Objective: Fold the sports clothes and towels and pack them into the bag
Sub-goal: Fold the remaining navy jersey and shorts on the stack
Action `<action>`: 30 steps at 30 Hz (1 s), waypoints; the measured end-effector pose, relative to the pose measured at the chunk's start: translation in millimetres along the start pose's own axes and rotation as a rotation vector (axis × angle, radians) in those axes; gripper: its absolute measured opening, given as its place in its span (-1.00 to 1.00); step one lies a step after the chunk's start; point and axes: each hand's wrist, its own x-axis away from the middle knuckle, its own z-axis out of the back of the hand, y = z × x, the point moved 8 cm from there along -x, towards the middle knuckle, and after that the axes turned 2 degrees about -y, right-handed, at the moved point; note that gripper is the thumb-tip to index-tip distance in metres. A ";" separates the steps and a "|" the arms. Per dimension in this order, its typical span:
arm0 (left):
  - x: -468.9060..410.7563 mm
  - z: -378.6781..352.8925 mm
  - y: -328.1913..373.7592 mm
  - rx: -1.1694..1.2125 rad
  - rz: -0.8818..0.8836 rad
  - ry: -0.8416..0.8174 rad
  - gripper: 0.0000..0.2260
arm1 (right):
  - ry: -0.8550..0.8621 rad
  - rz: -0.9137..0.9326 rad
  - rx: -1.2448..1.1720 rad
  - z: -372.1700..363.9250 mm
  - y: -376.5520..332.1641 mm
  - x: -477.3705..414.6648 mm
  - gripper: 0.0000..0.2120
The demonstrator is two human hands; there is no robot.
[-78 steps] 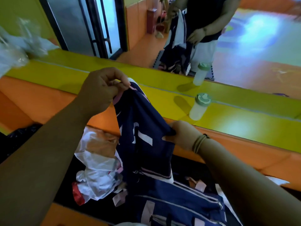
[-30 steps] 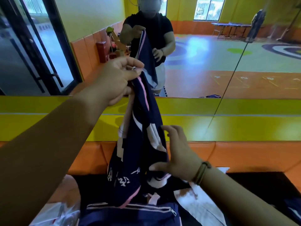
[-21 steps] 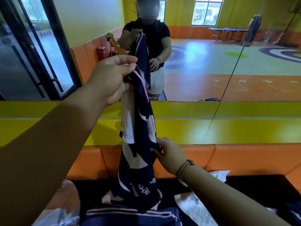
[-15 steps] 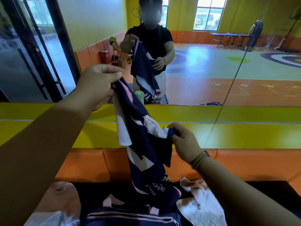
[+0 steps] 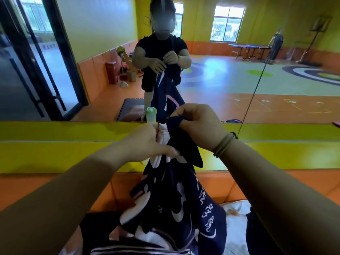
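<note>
The navy jersey (image 5: 176,199), with white and pink markings and white lettering down one side, hangs in front of you from your two hands. Its lower end trails onto the things below. Your right hand (image 5: 198,126) has its fingertips curled and pinched on a dark upper corner of the cloth, and a band sits on that wrist. Your left hand (image 5: 145,142) is just beside it and a little lower, against the bunched white and pink edge. Its fingers (image 5: 171,152) stretch across the fabric and are blurred, so you cannot tell whether they clamp the cloth or only lie on it.

Under the jersey's hem, at the bottom edge of the view, is the top of the navy bag (image 5: 139,252) with its pale stripes. A white towel (image 5: 237,219) lies crumpled to the right of the jersey, on a dark surface in front of an orange padded ledge (image 5: 276,179).

Beyond the ledge runs a yellow band (image 5: 55,153) and above it a wall mirror (image 5: 257,80), where your reflection holds the same jersey. A green-capped bottle (image 5: 151,115) shows just above your left hand.
</note>
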 end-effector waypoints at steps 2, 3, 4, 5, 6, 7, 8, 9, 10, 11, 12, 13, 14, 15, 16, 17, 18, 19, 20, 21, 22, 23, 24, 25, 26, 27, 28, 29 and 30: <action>-3.5 2.4 -0.6 0.039 0.003 0.081 -0.66 | 0.009 -0.021 -0.019 4.9 6.7 3.0 -0.85; -4.6 2.8 1.1 0.087 -0.021 0.097 -0.75 | 0.015 -0.030 -0.018 9.3 11.3 6.0 -0.84; -5.0 3.6 2.5 0.128 -0.045 0.100 -0.81 | 0.012 -0.041 0.003 13.4 17.9 9.6 -0.85; -3.9 4.6 5.8 0.158 -0.065 0.098 -0.83 | -0.004 -0.075 0.024 15.4 26.1 14.6 -0.87; -2.8 5.4 8.3 0.181 -0.078 0.098 -0.84 | -0.034 -0.135 0.032 15.3 38.3 21.9 -0.84; -2.0 6.2 10.4 0.209 -0.088 0.101 -0.84 | -0.084 -0.208 0.011 12.6 53.0 31.0 -0.79; -2.3 7.7 11.9 0.249 -0.093 0.106 -0.84 | -0.143 -0.277 -0.015 8.6 67.1 40.9 -0.72; -2.7 8.3 13.6 0.300 -0.090 0.107 -0.83 | -0.205 -0.329 -0.018 3.7 79.5 51.5 -0.60; -3.2 8.9 16.0 0.355 -0.084 0.105 -0.81 | -0.270 -0.352 0.014 -1.7 88.0 61.5 -0.48; -3.9 9.6 18.0 0.401 -0.071 0.098 -0.80 | -0.331 -0.369 0.037 -8.5 95.9 70.4 -0.38; -4.5 9.9 20.4 0.445 -0.058 0.089 -0.80 | -0.379 -0.376 0.040 -15.3 97.5 77.8 -0.32; -5.3 10.8 21.4 0.488 -0.043 0.090 -0.80 | -0.408 -0.382 0.038 -22.1 97.5 82.5 -0.29; -6.7 12.4 21.6 0.532 -0.025 0.101 -0.81 | -0.408 -0.377 0.018 -27.5 96.1 84.3 -0.29; -7.9 14.2 21.6 0.580 0.000 0.120 -0.83 | -0.396 -0.374 -0.005 -32.8 96.3 84.4 -0.32; -8.8 15.2 22.0 0.631 0.024 0.136 -0.85 | -0.372 -0.362 -0.022 -36.3 97.1 82.8 -0.38; -9.8 16.1 22.4 0.695 0.041 0.152 -0.86 | -0.351 -0.351 -0.035 -39.6 99.0 80.3 -0.47; -11.1 17.4 22.8 0.766 0.045 0.167 -0.87 | -0.331 -0.341 -0.048 -41.4 99.1 77.8 -0.57; -12.4 18.2 23.4 0.841 0.045 0.178 -0.86 | -0.313 -0.332 -0.054 -42.8 99.6 75.4 -0.69; -13.5 19.1 23.4 0.912 0.046 0.188 -0.85 | -0.282 -0.324 -0.053 -43.0 100.4 72.7 -0.80; -14.5 20.7 21.4 0.972 0.051 0.203 -0.84 | -0.247 -0.320 -0.067 -42.6 101.4 69.8 -0.86; -15.0 23.0 18.7 1.005 0.057 0.220 -0.82 | -0.218 -0.321 -0.085 -41.5 102.3 67.6 -0.84; -14.8 26.6 13.6 1.006 0.071 0.250 -0.82 | -0.198 -0.329 -0.115 -40.4 105.2 65.9 -0.81; -13.7 31.2 6.8 0.988 0.088 0.285 -0.83 | -0.181 -0.327 -0.149 -38.3 104.9 64.5 -0.79; -12.0 35.8 -1.2 0.959 0.104 0.321 -0.86 | -0.155 -0.323 -0.169 -35.2 107.1 63.4 -0.81; -10.1 40.7 -10.4 0.908 0.117 0.348 -0.89 | -0.120 -0.307 -0.153 -29.5 106.5 62.2 -0.84; -8.5 45.7 -19.4 0.805 0.126 0.367 -0.91 | -0.081 -0.300 -0.132 -22.7 110.1 60.6 -0.85; -7.5 51.4 -29.4 0.633 0.137 0.380 -0.92 | -0.043 -0.294 -0.096 -14.4 111.4 58.6 -0.78; -6.4 56.3 -37.9 0.423 0.156 0.385 -0.90 | -0.006 -0.292 -0.065 -6.4 111.9 56.9 -0.71; -5.7 60.3 -44.6 0.208 0.176 0.389 -0.87 | 0.026 -0.278 -0.041 1.1 110.3 54.8 -0.67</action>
